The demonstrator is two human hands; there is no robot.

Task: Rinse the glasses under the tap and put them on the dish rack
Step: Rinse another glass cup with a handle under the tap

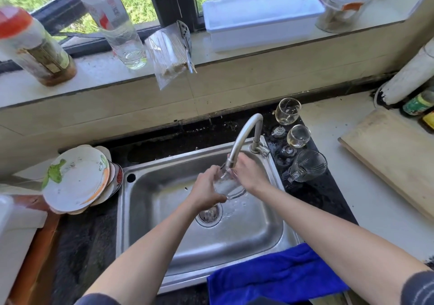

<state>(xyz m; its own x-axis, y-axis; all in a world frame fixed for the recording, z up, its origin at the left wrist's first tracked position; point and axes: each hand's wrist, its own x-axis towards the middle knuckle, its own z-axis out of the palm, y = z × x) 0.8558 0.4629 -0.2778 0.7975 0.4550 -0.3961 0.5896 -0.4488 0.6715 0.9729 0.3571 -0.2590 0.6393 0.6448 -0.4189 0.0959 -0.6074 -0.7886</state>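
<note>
glass tumbler (229,187) held under the tap (244,138), over the sink (164,170).
left hand (206,189) wraps the tumbler's side; right hand (249,173) touches its mouth, whether it grips i cannot tell. wine glasses (287,112) and a glass mug (307,166) stand right of the sink.

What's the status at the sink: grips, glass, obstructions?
Under the tap: tumbler, held by left grip and right grip, water running. Two wine glasses and a mug wait right of the sink. Nothing blocking.
</note>
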